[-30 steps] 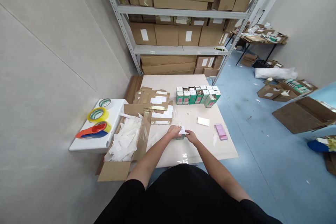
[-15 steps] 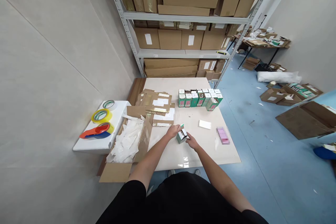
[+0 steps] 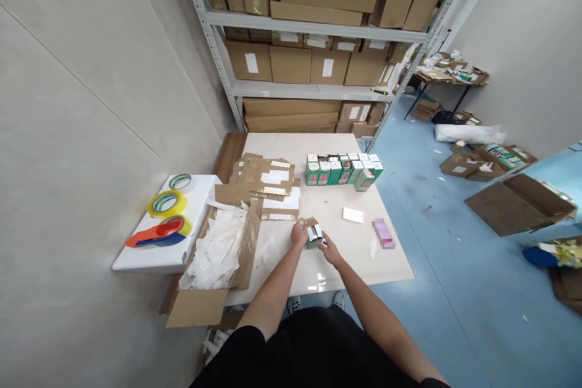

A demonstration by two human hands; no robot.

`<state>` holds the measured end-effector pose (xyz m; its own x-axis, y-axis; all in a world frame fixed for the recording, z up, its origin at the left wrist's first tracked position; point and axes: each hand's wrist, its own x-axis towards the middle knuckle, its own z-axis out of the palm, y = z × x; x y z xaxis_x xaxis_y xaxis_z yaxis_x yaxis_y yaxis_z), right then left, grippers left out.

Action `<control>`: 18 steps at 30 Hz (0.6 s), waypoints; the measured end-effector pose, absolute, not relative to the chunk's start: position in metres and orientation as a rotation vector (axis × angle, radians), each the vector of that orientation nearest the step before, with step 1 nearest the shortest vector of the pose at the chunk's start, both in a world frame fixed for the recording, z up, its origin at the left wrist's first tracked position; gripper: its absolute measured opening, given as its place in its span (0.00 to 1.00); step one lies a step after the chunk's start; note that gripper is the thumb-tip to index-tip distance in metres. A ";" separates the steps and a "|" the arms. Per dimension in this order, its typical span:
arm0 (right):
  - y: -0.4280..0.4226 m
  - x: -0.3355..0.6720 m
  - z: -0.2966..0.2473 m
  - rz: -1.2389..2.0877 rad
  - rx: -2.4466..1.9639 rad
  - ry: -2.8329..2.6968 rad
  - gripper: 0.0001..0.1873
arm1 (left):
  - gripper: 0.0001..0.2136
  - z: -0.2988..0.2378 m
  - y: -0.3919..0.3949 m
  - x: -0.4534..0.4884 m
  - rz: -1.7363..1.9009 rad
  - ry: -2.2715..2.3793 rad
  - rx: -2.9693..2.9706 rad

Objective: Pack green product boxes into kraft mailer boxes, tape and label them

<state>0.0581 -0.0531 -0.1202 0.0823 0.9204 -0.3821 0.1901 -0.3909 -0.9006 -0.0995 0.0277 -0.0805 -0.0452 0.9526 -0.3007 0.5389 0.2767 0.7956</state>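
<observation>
Over the middle of the table's near half I have a small green-and-white carton [image 3: 314, 239], its top end open with a brown flap raised. My left hand [image 3: 299, 233] grips its left side. At the right lower side, the fingers of my right hand [image 3: 330, 249] are closed on the carton too. What lies inside it is too small to make out. Several similar cartons [image 3: 336, 172] stand in rows farther back; one at the front right is open. Right of my hands lie a flat white box [image 3: 353, 215] and a blurred pink item [image 3: 384, 233].
Flattened cardboard [image 3: 273, 180] is stacked left on the table [image 3: 313, 142]. An open carton of white paper scraps [image 3: 218, 245] stands beside it. A white block [image 3: 200, 194] bears tape rolls [image 3: 166, 203] and a red-and-blue tape dispenser [image 3: 157, 234]. Shelving [image 3: 309, 91] with boxes stands behind.
The carton has turned a little in my hands, and its brown flap now shows at the top. My left hand has shifted slightly down and left. The camera view has moved a little.
</observation>
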 end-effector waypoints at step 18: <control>-0.033 0.044 -0.091 0.986 -2.056 -1.372 0.16 | 0.24 -0.083 0.008 -0.122 0.678 1.230 1.081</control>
<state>0.0437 -0.0335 -0.0913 0.2394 0.9229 -0.3015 0.5804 -0.3850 -0.7176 -0.1217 0.0079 -0.0831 0.2463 0.8826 -0.4003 0.1333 0.3783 0.9160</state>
